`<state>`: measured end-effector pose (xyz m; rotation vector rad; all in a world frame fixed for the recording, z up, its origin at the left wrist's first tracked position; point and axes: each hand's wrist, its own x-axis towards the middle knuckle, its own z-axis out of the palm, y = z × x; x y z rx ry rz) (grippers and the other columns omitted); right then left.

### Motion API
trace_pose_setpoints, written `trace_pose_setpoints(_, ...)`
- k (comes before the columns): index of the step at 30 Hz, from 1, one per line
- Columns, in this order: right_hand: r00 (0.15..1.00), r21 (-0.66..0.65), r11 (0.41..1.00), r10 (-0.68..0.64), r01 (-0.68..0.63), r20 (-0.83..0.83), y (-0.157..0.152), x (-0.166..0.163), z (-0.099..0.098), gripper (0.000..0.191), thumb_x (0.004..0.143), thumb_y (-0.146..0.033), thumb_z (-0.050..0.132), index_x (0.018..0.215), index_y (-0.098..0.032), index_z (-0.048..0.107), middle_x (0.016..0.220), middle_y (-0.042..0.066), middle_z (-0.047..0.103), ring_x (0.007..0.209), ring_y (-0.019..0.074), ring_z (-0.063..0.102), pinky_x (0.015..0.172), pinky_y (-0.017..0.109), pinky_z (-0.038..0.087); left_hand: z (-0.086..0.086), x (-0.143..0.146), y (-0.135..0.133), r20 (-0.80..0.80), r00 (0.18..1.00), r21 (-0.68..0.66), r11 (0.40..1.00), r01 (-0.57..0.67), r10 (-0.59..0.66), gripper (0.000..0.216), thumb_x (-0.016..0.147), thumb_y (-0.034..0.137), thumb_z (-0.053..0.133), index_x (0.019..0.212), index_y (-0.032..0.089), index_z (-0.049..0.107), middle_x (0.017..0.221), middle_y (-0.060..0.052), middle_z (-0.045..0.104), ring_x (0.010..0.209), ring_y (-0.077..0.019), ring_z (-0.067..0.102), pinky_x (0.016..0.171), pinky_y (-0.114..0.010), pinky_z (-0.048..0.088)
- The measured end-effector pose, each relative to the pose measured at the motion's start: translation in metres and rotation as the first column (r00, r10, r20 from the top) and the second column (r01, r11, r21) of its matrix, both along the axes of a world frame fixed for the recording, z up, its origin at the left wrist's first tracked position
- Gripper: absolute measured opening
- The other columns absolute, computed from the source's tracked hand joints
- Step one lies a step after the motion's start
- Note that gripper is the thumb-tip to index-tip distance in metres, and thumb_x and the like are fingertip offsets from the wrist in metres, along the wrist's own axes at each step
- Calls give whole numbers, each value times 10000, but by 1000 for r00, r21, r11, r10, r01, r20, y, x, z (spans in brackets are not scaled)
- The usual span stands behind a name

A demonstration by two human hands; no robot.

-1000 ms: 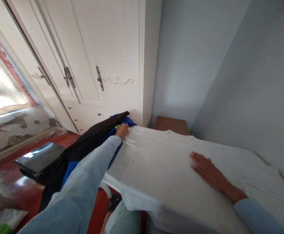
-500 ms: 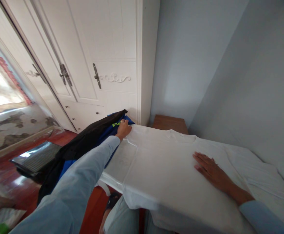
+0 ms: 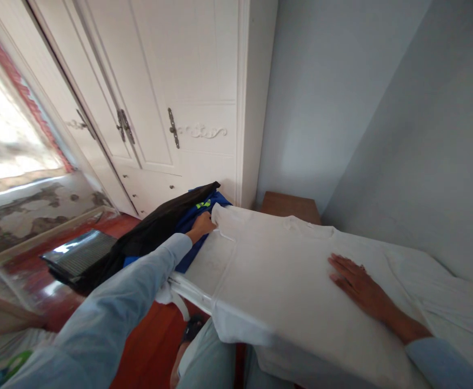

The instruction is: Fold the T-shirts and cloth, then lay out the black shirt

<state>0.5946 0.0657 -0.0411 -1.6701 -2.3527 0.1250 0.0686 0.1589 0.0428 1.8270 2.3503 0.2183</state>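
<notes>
A white T-shirt (image 3: 277, 270) lies spread over a white table (image 3: 207, 265), its neckline toward the far side and its hem hanging over the near edge. My left hand (image 3: 204, 224) is closed at the edge of the shirt's left sleeve, with the fingertips partly hidden. Flat on the right part of the shirt rests my right hand (image 3: 355, 283), fingers stretched out. Just beyond my left hand, black and blue clothing (image 3: 159, 224) with a bright green mark is heaped over the table's left end.
A white wardrobe (image 3: 204, 70) stands behind the table, and a brown wooden stand (image 3: 291, 205) sits by the grey wall (image 3: 341, 108). On the red floor (image 3: 147, 335) to the left is a dark, shiny flat item (image 3: 80, 254). Plastic bags lie at lower left.
My left hand has slid down along the sleeve edge toward me, uncovering the green mark and the sleeve's corner. My right hand stays flat on the shirt. The view has turned slightly left.
</notes>
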Motion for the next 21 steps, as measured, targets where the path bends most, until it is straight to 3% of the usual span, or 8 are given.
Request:
trace_pose_setpoints(7,1000,-11,1000,-8,8,4,2,0,-3,750,926,-734,244,1435,-270,541,1564,95,439,1456,335,377,1179,635,276,26,-1,-20,-154,986,87,993,79,-65,373,940,110,408,1270,178,569,1216,-183,672,1141,-310,660,950,-419,506)
trace_pose_setpoints(12,1000,-20,1000,-6,6,-5,4,1,-4,766,919,-750,243,1433,-265,539,1565,99,438,1458,335,373,1182,640,261,39,0,-21,-235,967,59,992,115,-98,356,905,93,422,1215,112,597,1150,-231,666,1092,-349,672,911,-469,524)
trace_pose_setpoints(16,1000,-17,1000,-14,14,-1,3,0,-6,776,926,-744,219,1451,-257,519,1578,98,417,1470,326,354,1192,633,243,31,15,-21,-246,928,60,951,303,-280,373,938,207,462,1287,146,578,1360,-200,580,1233,-302,599,1029,-417,465)
trace_pose_setpoints(19,1000,-11,1000,-5,5,18,2,-1,-4,758,934,-730,227,1450,-261,524,1573,97,426,1465,324,362,1195,617,256,12,27,-21,-218,843,-12,865,501,-492,450,965,378,500,1386,220,530,1542,-118,458,1417,-240,434,1153,-343,336)
trace_pose_setpoints(21,1000,-9,1000,7,-6,29,2,-2,-2,743,941,-719,237,1452,-261,524,1568,102,433,1460,326,372,1193,617,260,-2,31,-20,-191,810,-83,831,550,-555,537,995,460,433,1466,203,450,1604,-138,366,1487,-248,327,1183,-373,287)
